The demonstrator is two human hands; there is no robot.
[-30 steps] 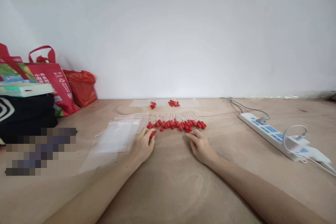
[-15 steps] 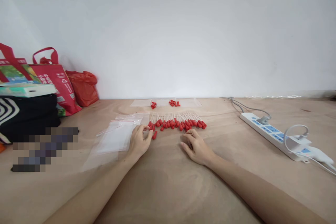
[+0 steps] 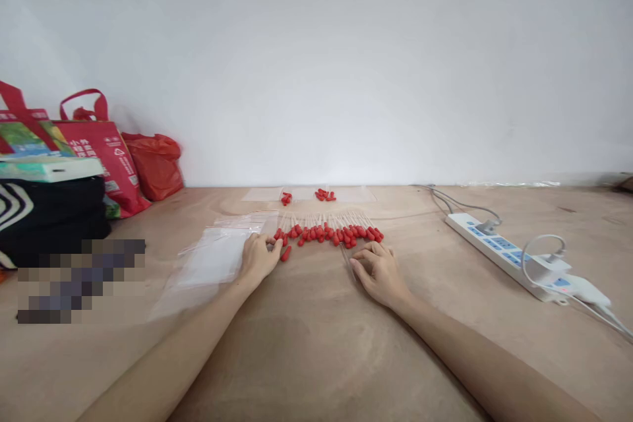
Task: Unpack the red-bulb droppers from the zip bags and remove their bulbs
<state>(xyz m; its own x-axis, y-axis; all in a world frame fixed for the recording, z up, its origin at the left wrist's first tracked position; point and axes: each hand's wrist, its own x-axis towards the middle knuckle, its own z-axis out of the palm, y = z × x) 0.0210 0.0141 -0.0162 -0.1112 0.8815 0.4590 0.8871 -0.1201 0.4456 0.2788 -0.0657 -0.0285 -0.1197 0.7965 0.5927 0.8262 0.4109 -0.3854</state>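
Note:
A row of thin clear droppers with red bulbs (image 3: 329, 233) lies across the wooden table (image 3: 316, 343). One loose red bulb (image 3: 285, 253) sits just in front of the row's left end. My left hand (image 3: 260, 257) rests with its fingers spread loosely on the edge of a stack of clear zip bags (image 3: 212, 257), its thumb beside that loose bulb. My right hand (image 3: 378, 270) is at the row's right end with bent fingers pressed on a thin clear tube (image 3: 346, 254) on the table.
Small bags with a few red bulbs (image 3: 324, 195) lie by the wall. A white power strip (image 3: 499, 247) with cables runs along the right. Red shopping bags (image 3: 106, 151), a red plastic bag (image 3: 155, 161) and a black bag (image 3: 49, 211) stand at the left.
My left hand let go of the red bulb, which now lies on the table, and moved left onto the zip bags. My right hand drew back slightly and curled its fingers.

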